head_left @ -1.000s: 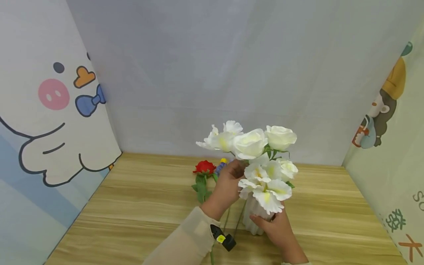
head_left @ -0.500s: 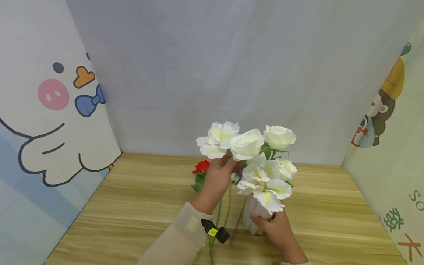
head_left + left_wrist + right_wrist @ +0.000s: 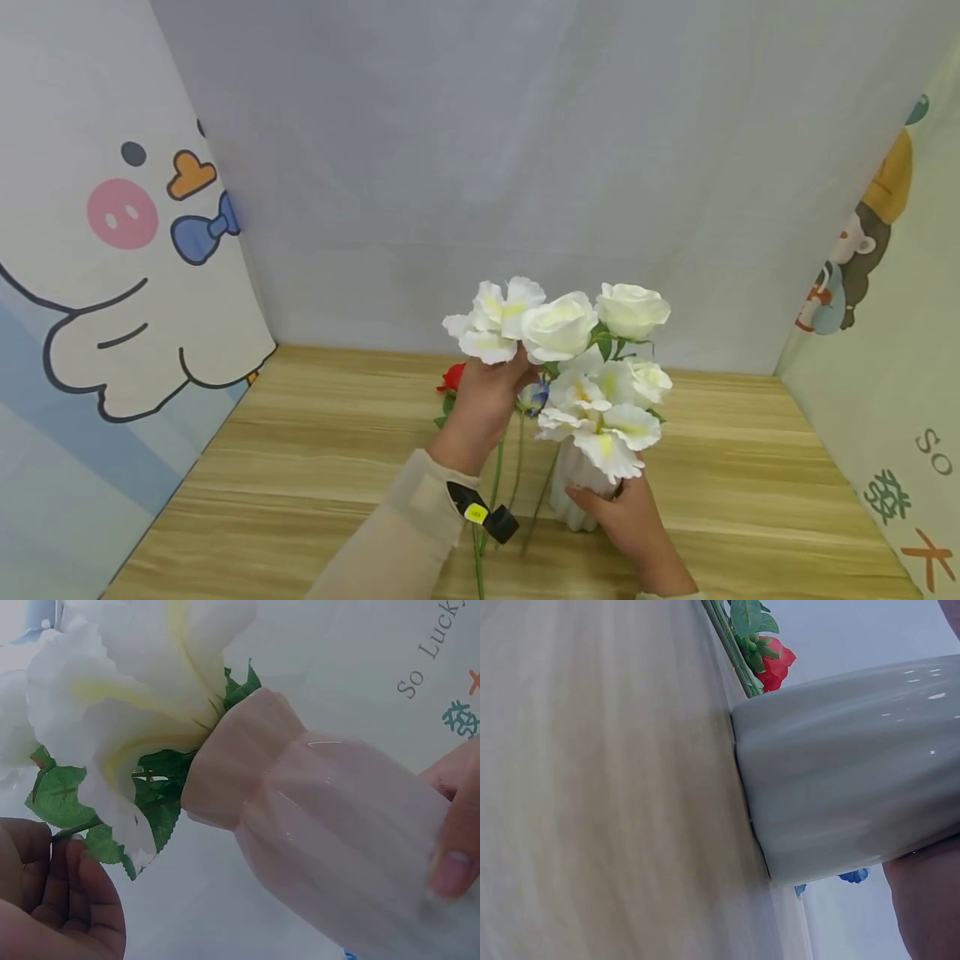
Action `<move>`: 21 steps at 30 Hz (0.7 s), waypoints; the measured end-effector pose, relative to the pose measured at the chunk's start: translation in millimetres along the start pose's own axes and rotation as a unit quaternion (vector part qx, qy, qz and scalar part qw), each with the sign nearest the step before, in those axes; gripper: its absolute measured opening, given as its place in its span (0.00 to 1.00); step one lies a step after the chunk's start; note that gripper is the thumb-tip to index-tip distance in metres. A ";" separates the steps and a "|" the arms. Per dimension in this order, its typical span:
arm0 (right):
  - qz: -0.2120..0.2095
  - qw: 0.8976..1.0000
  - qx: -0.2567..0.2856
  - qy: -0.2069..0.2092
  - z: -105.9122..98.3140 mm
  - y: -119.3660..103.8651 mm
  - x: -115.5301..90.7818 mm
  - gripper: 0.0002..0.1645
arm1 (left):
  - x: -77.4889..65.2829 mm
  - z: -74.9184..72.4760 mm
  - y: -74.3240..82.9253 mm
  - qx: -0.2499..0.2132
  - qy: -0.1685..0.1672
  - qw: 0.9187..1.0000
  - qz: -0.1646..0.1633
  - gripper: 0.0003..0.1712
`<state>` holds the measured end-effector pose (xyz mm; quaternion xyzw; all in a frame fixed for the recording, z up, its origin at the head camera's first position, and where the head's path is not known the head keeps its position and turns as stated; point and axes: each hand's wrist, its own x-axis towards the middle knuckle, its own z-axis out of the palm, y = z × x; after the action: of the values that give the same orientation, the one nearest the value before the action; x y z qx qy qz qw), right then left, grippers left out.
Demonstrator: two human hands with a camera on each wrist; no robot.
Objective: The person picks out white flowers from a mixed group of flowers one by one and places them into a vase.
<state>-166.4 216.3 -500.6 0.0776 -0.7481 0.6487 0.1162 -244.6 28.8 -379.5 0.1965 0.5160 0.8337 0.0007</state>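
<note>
A white ribbed vase (image 3: 579,487) stands upright on the table, filled with white artificial flowers. My right hand (image 3: 637,521) grips its lower side, thumb across the front. White roses (image 3: 633,310) rise at the back, with a white ruffled flower (image 3: 603,429) hanging over the front rim. Further left, a second ruffled flower (image 3: 495,319) leans out above my left hand (image 3: 480,404). In the left wrist view, thumb and fingertips pinch a thin green stem (image 3: 79,829) among the leaves beside the vase mouth; which bloom it carries I cannot tell.
On the wooden table (image 3: 300,467) left of the vase lie a red rose (image 3: 452,377) and a blue flower (image 3: 534,396), with several long stems reaching toward the front edge. A grey cloth wall (image 3: 480,167) closes the back, and printed panels flank both sides.
My left hand has shifted left, and the ruffled flower above it has turned to face forward. The white rose beside it has moved slightly left. My right hand stays on the vase.
</note>
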 end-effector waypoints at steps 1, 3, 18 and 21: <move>0.001 1.000 -0.001 0.001 0.1 -0.2 0.0 0.46 | -0.8 1.9 1.9 0.006 -0.009 1.000 0.005 0.18; 0.002 1.000 -0.005 0.001 0.0 -0.2 0.1 0.46 | -3.6 6.2 6.7 0.019 -0.028 0.999 0.015 0.17; -0.019 0.999 -0.022 -0.035 -5.5 3.6 3.0 0.43 | -8.2 5.5 -14.9 0.357 -0.095 0.929 0.030 0.17; -0.019 0.999 -0.030 -0.039 -5.7 3.4 2.8 0.44 | -13.2 3.7 -17.6 0.353 -0.104 0.930 -0.011 0.20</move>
<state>-169.5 222.5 -502.3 0.1131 -0.7698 0.6199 0.1015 -234.8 37.6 -397.5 0.2639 0.7763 0.5724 -0.0060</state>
